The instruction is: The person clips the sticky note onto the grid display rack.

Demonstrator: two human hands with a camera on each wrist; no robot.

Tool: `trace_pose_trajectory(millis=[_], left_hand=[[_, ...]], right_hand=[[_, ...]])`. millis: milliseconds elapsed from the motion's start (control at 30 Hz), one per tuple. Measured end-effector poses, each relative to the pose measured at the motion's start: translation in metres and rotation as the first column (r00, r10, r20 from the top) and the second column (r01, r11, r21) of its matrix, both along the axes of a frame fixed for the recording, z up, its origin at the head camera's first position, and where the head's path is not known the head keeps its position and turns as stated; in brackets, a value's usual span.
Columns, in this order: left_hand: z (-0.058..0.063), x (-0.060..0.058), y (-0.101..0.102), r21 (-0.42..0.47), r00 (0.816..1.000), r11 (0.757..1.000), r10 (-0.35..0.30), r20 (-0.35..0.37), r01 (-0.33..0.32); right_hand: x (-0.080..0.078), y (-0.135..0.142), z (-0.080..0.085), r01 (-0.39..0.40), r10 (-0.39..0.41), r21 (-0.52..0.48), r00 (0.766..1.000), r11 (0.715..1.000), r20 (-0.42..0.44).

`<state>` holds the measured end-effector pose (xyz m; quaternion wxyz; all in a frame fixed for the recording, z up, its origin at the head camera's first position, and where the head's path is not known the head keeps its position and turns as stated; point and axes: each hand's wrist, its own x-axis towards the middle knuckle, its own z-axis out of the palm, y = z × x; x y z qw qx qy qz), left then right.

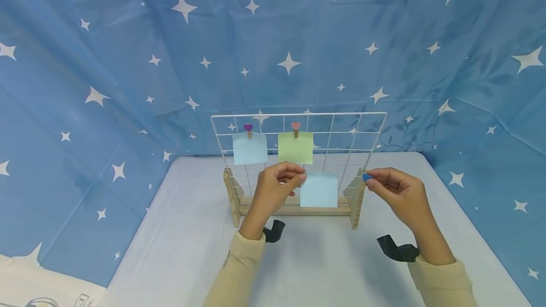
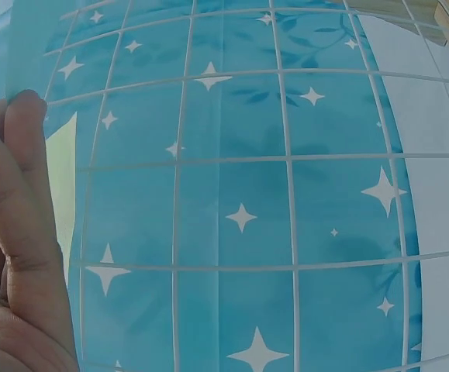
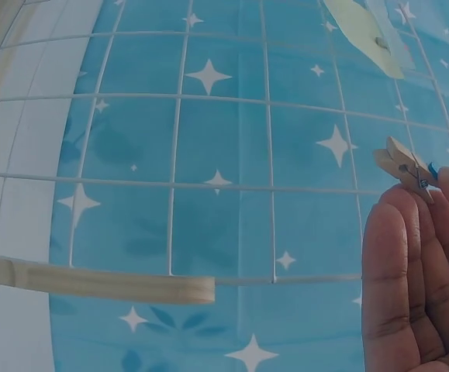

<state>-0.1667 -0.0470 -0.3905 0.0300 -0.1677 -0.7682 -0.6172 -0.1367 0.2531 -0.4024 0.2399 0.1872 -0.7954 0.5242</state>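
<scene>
My left hand (image 1: 279, 183) pinches the upper left corner of a light blue paper note (image 1: 320, 192), which hangs in front of the lower part of a white wire grid (image 1: 324, 114). To the right, near the grid's edge, my right hand (image 1: 398, 193) pinches a small wooden clothespin (image 3: 404, 164) with a blue decoration (image 1: 367, 176). The clothespin is apart from the note. Higher on the grid, a purple heart clothespin (image 1: 248, 128) holds another light blue note (image 1: 250, 149), and a pink heart clothespin (image 1: 296, 127) holds a green note (image 1: 295, 148).
Wooden feet (image 1: 357, 205) and a crossbar support the grid on a white table (image 1: 196, 203). Behind it hangs a blue curtain (image 1: 273, 27) with white stars. A black wrist mount (image 1: 396, 249) sits at each wrist. A printed pale item (image 1: 47, 283) lies at lower left.
</scene>
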Motion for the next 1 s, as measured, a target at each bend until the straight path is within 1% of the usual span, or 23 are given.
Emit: trace_pose_trajectory(millis=[300,600,800,1000], left_hand=[[0.005,-0.003,0.003,0.005,1.000,1.000,-0.010,-0.024,0.010],[0.011,-0.008,0.007,0.020,0.998,1.000,-0.023,-0.059,0.024],[0.015,-0.011,0.011,0.034,0.998,0.999,-0.024,-0.060,0.026],[0.018,-0.014,0.014,0.038,0.997,0.999,-0.020,-0.071,0.023]], right_hand=[[-0.003,0.002,0.009,0.005,-0.005,0.021,1.000,1.000,-0.028],[-0.006,0.002,0.019,0.023,-0.022,0.036,0.999,0.999,-0.030],[-0.005,0.000,0.023,0.034,-0.033,0.054,0.999,0.998,-0.028],[-0.009,0.002,0.025,0.030,-0.027,0.059,0.998,0.998,-0.049]])
